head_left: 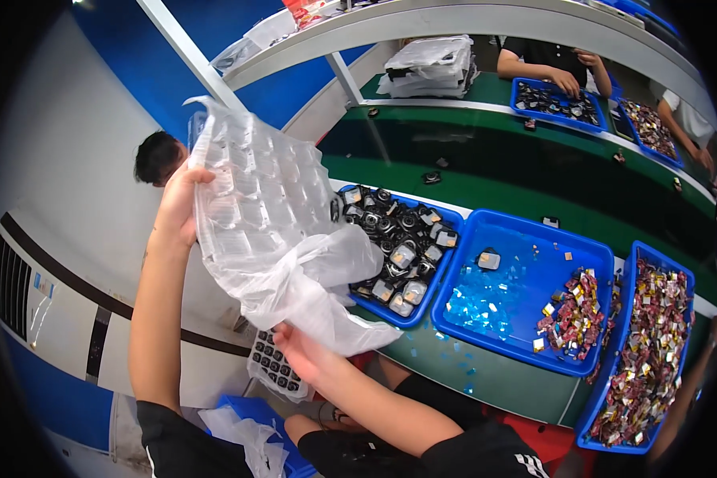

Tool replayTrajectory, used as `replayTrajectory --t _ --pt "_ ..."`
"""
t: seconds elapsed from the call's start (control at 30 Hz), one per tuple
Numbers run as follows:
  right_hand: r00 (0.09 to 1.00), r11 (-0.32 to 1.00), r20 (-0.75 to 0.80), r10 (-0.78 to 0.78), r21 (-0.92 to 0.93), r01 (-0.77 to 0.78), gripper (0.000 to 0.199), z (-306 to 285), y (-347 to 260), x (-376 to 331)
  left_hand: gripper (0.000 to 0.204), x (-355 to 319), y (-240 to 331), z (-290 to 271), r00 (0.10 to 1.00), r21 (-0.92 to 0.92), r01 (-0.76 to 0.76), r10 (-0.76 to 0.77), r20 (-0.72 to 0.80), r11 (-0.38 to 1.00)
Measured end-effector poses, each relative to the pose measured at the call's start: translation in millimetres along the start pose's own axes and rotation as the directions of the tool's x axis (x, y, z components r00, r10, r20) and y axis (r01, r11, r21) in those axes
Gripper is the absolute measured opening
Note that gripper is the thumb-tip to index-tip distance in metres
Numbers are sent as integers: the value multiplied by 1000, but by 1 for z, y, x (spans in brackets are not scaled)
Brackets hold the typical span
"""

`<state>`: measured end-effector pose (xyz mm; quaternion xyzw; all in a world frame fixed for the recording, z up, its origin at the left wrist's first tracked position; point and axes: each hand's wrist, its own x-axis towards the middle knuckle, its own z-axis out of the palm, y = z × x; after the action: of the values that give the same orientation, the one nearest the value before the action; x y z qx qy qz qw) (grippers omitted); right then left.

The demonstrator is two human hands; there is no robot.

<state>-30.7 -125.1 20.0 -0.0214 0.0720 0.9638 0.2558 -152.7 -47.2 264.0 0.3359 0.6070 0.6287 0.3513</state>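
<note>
Both of my hands grip the clear plastic blister tray (251, 191): my left hand (179, 207) is closed on its far left edge, held high, and my right hand (307, 354) pinches the crumpled plastic bag (311, 295) hanging from its lower end. From the head camera, it hangs above the left end of the green worktop (502, 374), beside the blue bin of dark parts (398, 247). To manage it well, I judge I should keep the tray taut and level, clear of that bin

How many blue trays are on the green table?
5: near tray of black parts, middle tray, right tray, and two far trays. Others may be hidden.
</note>
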Motion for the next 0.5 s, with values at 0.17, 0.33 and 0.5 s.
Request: replayTrajectory --t 0.17,0.33,0.5 --pt "984 834 -128 122 -524 -171 24 32 -37 -97 56 -12 1 29 931 414 -357 355 85 837" --pt "961 -456 251 -113 -873 174 15 85 -162 -142 59 -44 9 -18 873 571 -400 488 -1 717" --pt "477 -645 458 -751 -351 -679 29 90 -382 -75 52 -116 0 -203 888 111 -285 306 -344 952"
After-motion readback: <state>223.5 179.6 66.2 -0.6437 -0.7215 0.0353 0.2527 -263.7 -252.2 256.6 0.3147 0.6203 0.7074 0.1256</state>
